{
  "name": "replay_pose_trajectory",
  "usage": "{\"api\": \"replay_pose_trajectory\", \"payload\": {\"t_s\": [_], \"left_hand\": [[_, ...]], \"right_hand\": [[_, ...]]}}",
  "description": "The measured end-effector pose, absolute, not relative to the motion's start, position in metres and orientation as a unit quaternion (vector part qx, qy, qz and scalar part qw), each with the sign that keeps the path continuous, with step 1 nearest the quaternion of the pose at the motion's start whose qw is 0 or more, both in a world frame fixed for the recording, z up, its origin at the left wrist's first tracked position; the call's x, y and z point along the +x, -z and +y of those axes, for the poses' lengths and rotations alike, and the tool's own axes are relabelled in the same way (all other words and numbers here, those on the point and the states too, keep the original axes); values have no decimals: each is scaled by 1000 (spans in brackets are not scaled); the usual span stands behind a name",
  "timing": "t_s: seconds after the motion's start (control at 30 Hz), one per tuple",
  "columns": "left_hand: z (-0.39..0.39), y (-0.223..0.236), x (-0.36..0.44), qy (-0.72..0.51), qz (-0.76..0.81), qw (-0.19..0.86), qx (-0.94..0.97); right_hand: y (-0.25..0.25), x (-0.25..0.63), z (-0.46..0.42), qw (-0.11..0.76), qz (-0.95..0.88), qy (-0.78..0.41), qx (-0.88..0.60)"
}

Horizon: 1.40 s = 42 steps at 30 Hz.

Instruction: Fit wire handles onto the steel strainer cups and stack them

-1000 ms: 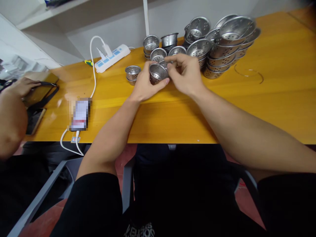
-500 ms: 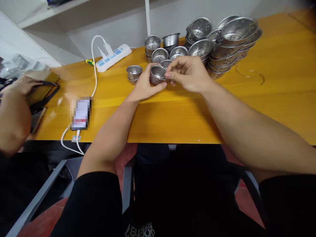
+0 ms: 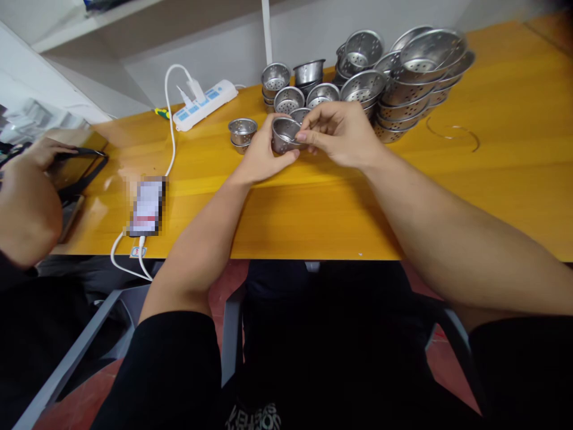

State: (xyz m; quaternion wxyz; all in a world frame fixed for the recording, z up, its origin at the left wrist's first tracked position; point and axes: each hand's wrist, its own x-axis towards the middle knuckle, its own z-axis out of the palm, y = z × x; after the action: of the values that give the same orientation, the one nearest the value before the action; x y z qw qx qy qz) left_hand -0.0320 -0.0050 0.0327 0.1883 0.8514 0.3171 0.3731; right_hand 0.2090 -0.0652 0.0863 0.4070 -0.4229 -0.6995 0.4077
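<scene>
My left hand [image 3: 264, 152] is wrapped round the side of a small perforated metal strainer basket [image 3: 283, 136], thumb in front, holding it tilted toward me. My right hand [image 3: 333, 131] pinches a thin wire at the basket's right rim; its far end is hidden by the fingers. Just left of my left hand stands a short stack of two small strainer baskets [image 3: 242, 132]. Right behind both hands are more small baskets [image 3: 289, 100], some nested. One of them is partly covered by my right hand.
Tall stacks of larger strainer baskets [image 3: 405, 95] rise at the back right. Loose curved wires [image 3: 454, 134] lie beside them. On the left are a power strip [image 3: 206, 104], a phone [image 3: 147, 206] on a white cable, and another person's hand [image 3: 45, 154] on a dark-framed object.
My hands and the held basket stay almost in place. At the far left, the other person's forearm has shifted slightly.
</scene>
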Motion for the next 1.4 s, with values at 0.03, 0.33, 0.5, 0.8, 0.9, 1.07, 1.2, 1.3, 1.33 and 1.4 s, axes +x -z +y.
{"api": "replay_pose_trajectory", "payload": {"t_s": [0.03, 0.33, 0.5, 0.8, 0.9, 1.07, 1.2, 1.3, 1.33, 1.4], "left_hand": [[-5, -33, -32, -373, 318, 188, 851], [-3, -31, -31, -378, 322, 181, 849], [-1, -30, -32, -375, 315, 176, 854], [2, -29, -32, -376, 315, 170, 854], [1, -30, -33, -376, 314, 170, 855], [-4, -33, -32, -379, 323, 175, 849], [-4, -33, -32, -388, 339, 187, 837], [0, -31, -33, -403, 350, 186, 825], [2, -31, -34, -408, 354, 183, 822], [3, -31, -35, -412, 358, 179, 819]], "right_hand": [[-87, 209, -65, 409, -705, -405, -414], [-91, 205, -68, 420, -717, -398, -390], [-94, 204, -71, 401, -711, -387, -429], [-96, 202, -74, 389, -673, -407, -479], [-93, 204, -71, 415, -693, -403, -430], [-90, 204, -71, 418, -704, -394, -418], [-91, 204, -75, 429, -736, -336, -401], [-92, 207, -79, 399, -750, -272, -451], [-93, 207, -80, 378, -747, -264, -479], [-92, 209, -81, 338, -746, -255, -513]]}}
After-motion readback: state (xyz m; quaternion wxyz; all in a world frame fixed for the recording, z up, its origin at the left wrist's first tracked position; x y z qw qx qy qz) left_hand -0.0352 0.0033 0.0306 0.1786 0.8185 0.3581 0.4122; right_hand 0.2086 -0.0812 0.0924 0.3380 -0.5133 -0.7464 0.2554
